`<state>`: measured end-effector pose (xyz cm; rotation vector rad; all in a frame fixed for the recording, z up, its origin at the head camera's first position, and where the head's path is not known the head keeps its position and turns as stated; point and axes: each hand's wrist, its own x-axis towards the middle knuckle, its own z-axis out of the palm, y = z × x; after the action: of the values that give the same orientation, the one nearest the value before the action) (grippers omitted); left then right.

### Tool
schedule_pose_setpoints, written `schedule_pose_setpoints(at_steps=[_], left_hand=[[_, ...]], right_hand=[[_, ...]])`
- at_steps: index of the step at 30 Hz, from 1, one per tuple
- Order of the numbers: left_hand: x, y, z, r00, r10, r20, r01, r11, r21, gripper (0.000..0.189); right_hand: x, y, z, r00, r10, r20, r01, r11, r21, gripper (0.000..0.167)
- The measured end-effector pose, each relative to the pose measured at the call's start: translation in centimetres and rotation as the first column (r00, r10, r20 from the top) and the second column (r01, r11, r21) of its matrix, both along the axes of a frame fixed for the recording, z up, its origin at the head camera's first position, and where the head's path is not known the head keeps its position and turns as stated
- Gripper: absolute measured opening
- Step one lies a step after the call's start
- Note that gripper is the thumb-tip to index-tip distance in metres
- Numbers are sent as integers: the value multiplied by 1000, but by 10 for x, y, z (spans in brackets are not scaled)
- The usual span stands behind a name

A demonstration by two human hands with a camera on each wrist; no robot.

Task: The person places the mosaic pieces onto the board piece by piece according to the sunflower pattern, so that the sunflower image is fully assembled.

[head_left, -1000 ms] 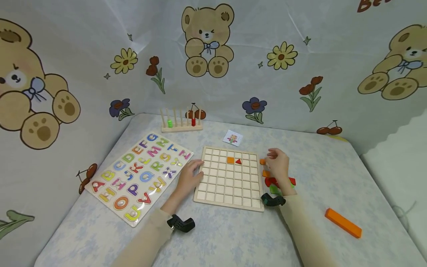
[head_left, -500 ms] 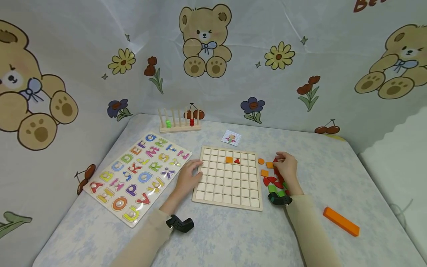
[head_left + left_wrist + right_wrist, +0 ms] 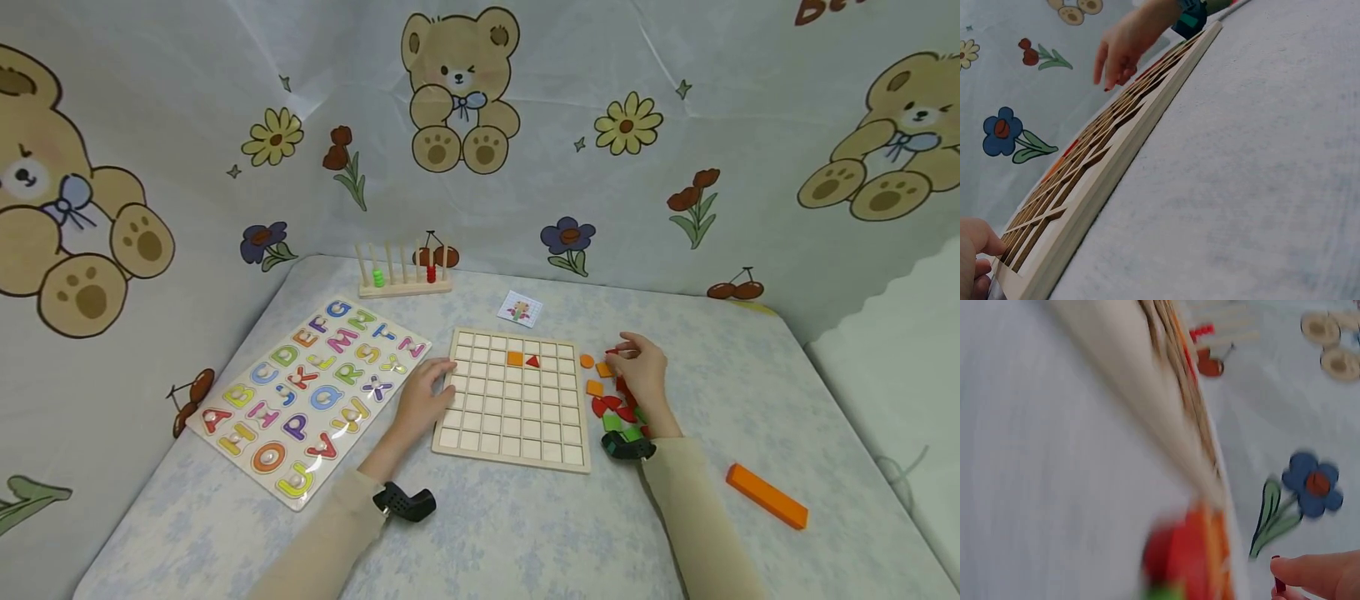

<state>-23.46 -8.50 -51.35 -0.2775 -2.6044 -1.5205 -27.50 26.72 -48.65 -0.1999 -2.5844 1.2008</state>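
Note:
A wooden grid board [image 3: 510, 408] holds an orange square [image 3: 514, 359] and a red triangle [image 3: 532, 362] in its upper rows. My left hand [image 3: 423, 400] rests on the board's left edge, with a finger at the rim in the left wrist view. On the right, my right hand [image 3: 641, 372] pinches a small red piece [image 3: 1279, 580] whose shape is mostly hidden by the fingers. Below and beside that hand lie loose pieces: an orange disc [image 3: 587, 361], orange squares [image 3: 595, 388], red pieces [image 3: 606, 406] and green ones [image 3: 612, 423]. Part of this pile is covered by the hand.
A letter puzzle board [image 3: 300, 392] lies left of the grid. Behind are a peg stand [image 3: 405, 289] with green and red beads and a small picture card [image 3: 520, 308]. An orange bar [image 3: 767, 497] lies at the right.
My right hand has moved right from beside the orange disc to the red pieces, then lifted slightly with a red piece in its fingers. The left hand has stayed on the board.

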Motion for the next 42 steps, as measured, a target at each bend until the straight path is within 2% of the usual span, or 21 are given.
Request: schedule_pose_setpoints(at_steps=[2, 4, 9, 12, 16, 20, 25, 36, 40, 42], left_hand=[[0, 0, 0, 1000, 0, -2, 0, 1000, -2, 41], [0, 0, 0, 1000, -1, -3, 1, 1000, -1, 41], [0, 1, -2, 1000, -7, -10, 7, 1000, 8, 40], [0, 3, -2, 1000, -13, -12, 14, 1000, 10, 40], [0, 6, -3, 999, -25, -20, 26, 1000, 10, 40], [-1, 8, -3, 999, -26, -34, 26, 1000, -5, 40], [-1, 7, -1, 998, -25, -53, 24, 1000, -14, 39], [1, 1, 2, 999, -13, -47, 13, 1000, -11, 40], [1, -1, 1, 999, -14, -39, 14, 1000, -5, 40], [0, -2, 0, 999, -12, -41, 12, 1000, -7, 40]], right_hand=[[1, -17, 7, 998, 47, -34, -48, 998, -33, 47], [1, -38, 13, 990, 126, -56, -129, 990, -49, 46], [-5, -94, 19, 936, 346, -56, -349, 935, -54, 46], [-13, -118, 16, 916, 401, -27, -402, 914, -47, 47], [-18, -134, 10, 912, 408, 47, -406, 913, -40, 46], [-19, -137, 5, 910, 406, 82, -405, 914, -25, 43], [-18, -138, 7, 906, 417, 67, -417, 909, -19, 44], [-15, -138, 4, 891, 453, 41, -453, 892, -11, 40], [-13, -127, 6, 899, 437, 21, -437, 900, -5, 39], [-11, -117, 8, 912, 411, 5, -411, 911, -15, 38]])
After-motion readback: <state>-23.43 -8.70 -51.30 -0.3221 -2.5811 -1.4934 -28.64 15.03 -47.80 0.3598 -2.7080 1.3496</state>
